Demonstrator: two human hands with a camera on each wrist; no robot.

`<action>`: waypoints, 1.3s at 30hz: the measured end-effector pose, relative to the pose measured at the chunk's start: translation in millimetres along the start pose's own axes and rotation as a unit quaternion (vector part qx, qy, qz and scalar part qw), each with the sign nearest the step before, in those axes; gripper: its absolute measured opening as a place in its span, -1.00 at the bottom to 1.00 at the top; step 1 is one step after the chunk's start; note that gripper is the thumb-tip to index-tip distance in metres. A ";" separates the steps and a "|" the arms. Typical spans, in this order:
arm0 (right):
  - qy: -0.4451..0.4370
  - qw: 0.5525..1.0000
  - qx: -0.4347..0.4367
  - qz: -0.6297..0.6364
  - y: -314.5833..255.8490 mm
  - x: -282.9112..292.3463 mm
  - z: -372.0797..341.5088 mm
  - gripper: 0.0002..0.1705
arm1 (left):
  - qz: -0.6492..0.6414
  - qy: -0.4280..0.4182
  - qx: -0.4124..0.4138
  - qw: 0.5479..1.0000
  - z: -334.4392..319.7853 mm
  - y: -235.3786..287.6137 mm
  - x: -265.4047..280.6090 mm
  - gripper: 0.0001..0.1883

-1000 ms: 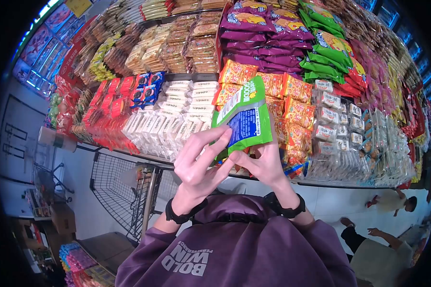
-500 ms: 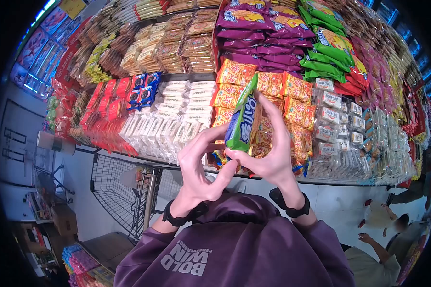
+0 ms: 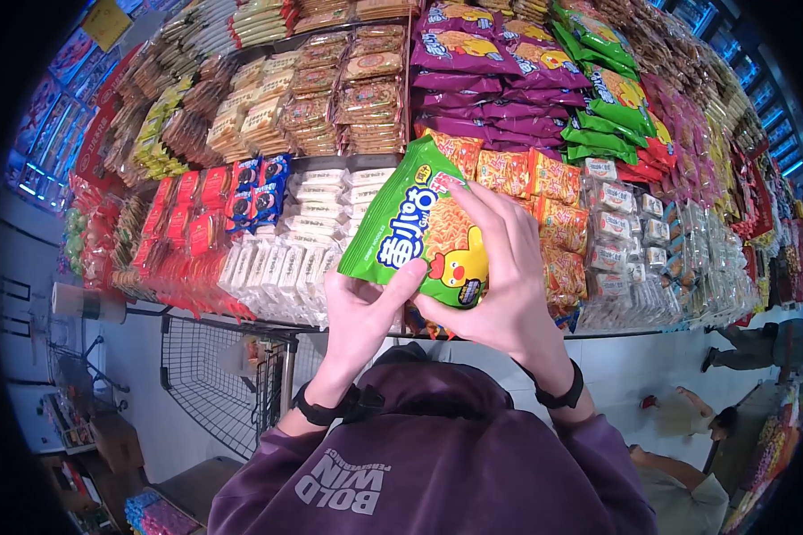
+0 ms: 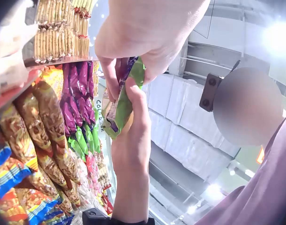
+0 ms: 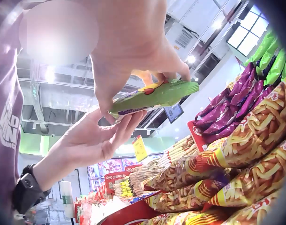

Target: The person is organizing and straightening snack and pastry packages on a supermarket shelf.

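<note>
Both hands hold a green snack packet point(image 3: 417, 234) above the shelf, its front with a yellow chick turned up in the head view. My left hand point(image 3: 363, 308) pinches its lower left edge, thumb on the front and fingers behind. My right hand point(image 3: 507, 276) grips the right side, thumb at the bottom edge and fingers over the upper right. In the left wrist view the packet point(image 4: 126, 101) appears edge-on between the hands. The right wrist view shows the packet's point(image 5: 154, 97) side, with the left hand point(image 5: 94, 140) beneath it.
Packed snacks fill the shelf: purple bags point(image 3: 459, 53), orange packets point(image 3: 559, 223), white packets point(image 3: 272, 272) and red ones point(image 3: 187, 223). A wire cart point(image 3: 219, 374) stands beyond the shelf's near edge, at left. People point(image 3: 678, 415) are at the lower right.
The packet has turned from its blue-labelled back, through edge-on, to its chick front. The right fingers have moved over its upper right side, and the left thumb has come onto the front.
</note>
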State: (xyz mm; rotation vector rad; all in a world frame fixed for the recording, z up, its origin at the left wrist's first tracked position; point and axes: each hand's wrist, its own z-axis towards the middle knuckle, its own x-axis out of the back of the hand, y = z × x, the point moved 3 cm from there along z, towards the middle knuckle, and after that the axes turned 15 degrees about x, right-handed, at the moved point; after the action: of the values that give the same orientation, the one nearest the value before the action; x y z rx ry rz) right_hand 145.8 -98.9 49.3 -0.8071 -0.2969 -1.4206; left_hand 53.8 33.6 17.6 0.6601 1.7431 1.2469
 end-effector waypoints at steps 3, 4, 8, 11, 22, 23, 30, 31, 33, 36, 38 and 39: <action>-0.020 1.000 -0.012 -0.016 -3.2 6.6 8.6 0.05 | 0.065 -0.023 -0.053 0.996 -4.4 5.5 28.0 -0.51; -0.028 0.999 -0.015 -0.027 -2.0 12.2 10.8 0.04 | 0.064 -0.019 -0.087 0.994 -7.4 11.3 35.7 -0.38; -0.091 0.994 -0.023 -0.062 17.9 42.2 8.8 0.05 | 0.268 0.213 -0.162 0.926 -45.1 1.8 135.0 -0.44; -0.119 0.987 -0.016 -0.103 33.1 66.0 13.4 0.04 | 0.224 0.364 -0.174 0.887 -75.6 -22.6 201.2 -0.67; -0.088 0.992 -0.031 -0.080 118.2 136.5 46.7 -0.10 | 0.456 0.477 0.289 0.694 -154.6 -185.2 283.3 -0.42; -0.092 0.992 -0.024 -0.083 131.1 142.1 44.6 -0.12 | 0.546 0.474 0.263 0.639 -152.6 -202.3 278.1 -0.37; -0.080 0.994 -0.067 -0.015 189.8 168.6 15.5 -0.19 | 0.598 0.502 0.185 0.596 -144.0 -225.5 299.9 -0.62; -0.078 0.994 -0.074 -0.018 191.2 169.4 16.8 -0.19 | 0.602 0.511 0.162 0.592 -139.2 -224.7 301.0 -0.64; -0.087 0.993 -0.072 -0.022 190.8 168.6 19.0 -0.19 | 0.604 0.507 0.152 0.595 -136.3 -223.1 300.6 -0.66; -0.098 0.993 -0.051 -0.039 190.5 168.4 23.3 -0.18 | 0.605 0.494 0.178 0.598 -129.8 -218.4 295.1 -0.68; -0.105 0.993 -0.042 -0.042 191.1 167.8 24.7 -0.17 | 0.604 0.480 0.226 0.595 -124.8 -215.3 291.1 -0.67; -0.110 0.992 -0.042 -0.040 191.9 168.7 26.5 -0.17 | 0.605 0.480 0.226 0.593 -122.1 -215.6 287.9 -0.67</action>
State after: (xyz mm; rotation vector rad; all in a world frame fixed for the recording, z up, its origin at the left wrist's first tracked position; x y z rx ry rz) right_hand 363.1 -219.9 113.6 -1.0339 -0.4453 -1.4265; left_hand -177.8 131.1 -267.2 1.9842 2.6067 2.3907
